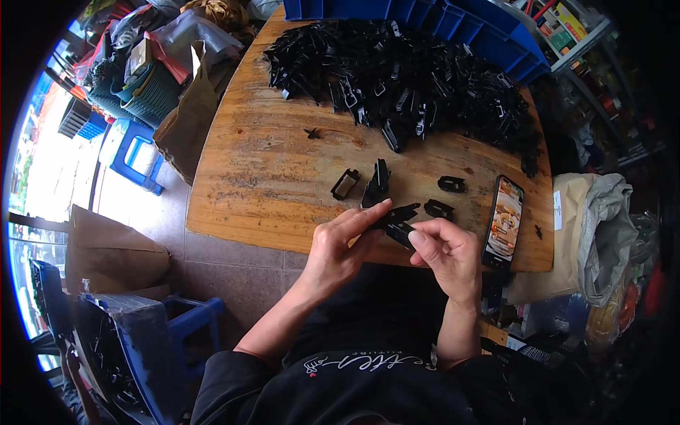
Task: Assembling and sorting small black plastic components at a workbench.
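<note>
Between my two hands, at the near edge of the wooden table [248, 170], is a small black plastic part [399, 232]. My left hand [343, 239] grips its left side with the fingers stretched along it. The thumb and fingers of my right hand [448, 249] pinch its right end. Just beyond my fingers stands another black part [380, 178], tilted upward. A black frame with a pale middle [346, 184] lies to its left. Two more small black pieces rest to the right, one farther off [452, 184] and one nearer [439, 209].
A big heap of black plastic parts [397, 78] covers the table's far side, before blue crates [489, 35]. A phone with a lit screen [504, 221] lies at the right edge. Paper sacks [567, 234], a blue stool [134, 156] and a blue bin [142, 340] surround the table.
</note>
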`<control>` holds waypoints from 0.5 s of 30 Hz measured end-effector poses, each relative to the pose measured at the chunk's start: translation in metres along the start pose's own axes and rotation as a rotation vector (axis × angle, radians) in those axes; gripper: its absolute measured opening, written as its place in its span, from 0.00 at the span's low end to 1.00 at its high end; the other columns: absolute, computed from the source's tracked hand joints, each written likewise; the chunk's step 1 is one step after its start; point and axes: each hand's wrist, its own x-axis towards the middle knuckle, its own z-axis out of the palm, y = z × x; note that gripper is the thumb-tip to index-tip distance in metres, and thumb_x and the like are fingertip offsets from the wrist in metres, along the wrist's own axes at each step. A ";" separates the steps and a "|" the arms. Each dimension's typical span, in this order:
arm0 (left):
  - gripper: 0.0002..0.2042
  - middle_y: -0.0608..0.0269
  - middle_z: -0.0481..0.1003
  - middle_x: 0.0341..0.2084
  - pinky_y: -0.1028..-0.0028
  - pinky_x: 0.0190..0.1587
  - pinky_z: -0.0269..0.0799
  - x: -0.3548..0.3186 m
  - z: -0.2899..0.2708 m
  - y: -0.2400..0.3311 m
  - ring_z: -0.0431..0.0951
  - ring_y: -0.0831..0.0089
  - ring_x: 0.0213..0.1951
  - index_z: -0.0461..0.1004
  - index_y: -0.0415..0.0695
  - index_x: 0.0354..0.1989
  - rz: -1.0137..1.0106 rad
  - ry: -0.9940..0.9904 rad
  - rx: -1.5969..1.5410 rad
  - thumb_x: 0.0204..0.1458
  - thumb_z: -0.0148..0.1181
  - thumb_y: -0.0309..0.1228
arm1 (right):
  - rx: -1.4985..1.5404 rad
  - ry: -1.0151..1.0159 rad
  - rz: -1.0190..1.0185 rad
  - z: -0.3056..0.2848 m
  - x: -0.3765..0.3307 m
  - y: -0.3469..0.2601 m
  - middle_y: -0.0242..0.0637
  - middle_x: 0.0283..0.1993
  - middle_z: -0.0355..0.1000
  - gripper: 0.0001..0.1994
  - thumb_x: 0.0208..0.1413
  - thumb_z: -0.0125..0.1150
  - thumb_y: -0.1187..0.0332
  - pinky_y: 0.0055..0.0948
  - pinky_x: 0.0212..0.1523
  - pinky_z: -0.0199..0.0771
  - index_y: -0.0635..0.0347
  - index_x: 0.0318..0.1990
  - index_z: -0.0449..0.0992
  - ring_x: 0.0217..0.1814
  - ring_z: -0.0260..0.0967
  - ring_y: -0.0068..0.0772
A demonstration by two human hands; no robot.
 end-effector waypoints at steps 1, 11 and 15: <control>0.21 0.57 0.74 0.30 0.77 0.38 0.68 -0.001 0.001 -0.001 0.75 0.70 0.34 0.70 0.42 0.51 -0.002 0.001 0.000 0.44 0.58 0.19 | 0.010 0.010 0.004 0.001 -0.001 0.000 0.30 0.24 0.69 0.08 0.53 0.58 0.69 0.13 0.24 0.66 0.68 0.35 0.73 0.23 0.65 0.14; 0.17 0.64 0.74 0.32 0.79 0.38 0.68 -0.005 0.001 0.003 0.72 0.78 0.34 0.70 0.38 0.46 -0.113 0.132 -0.429 0.45 0.62 0.22 | -0.139 -0.016 -0.110 0.006 0.006 0.011 0.31 0.40 0.66 0.30 0.43 0.68 0.55 0.15 0.39 0.62 0.64 0.50 0.65 0.40 0.61 0.16; 0.18 0.67 0.72 0.33 0.80 0.38 0.67 -0.005 -0.009 0.001 0.70 0.81 0.34 0.68 0.38 0.45 -0.219 0.137 -0.761 0.44 0.62 0.21 | -0.017 -0.210 -0.108 0.014 0.017 0.007 0.30 0.31 0.70 0.18 0.49 0.63 0.59 0.15 0.29 0.65 0.64 0.39 0.71 0.28 0.63 0.15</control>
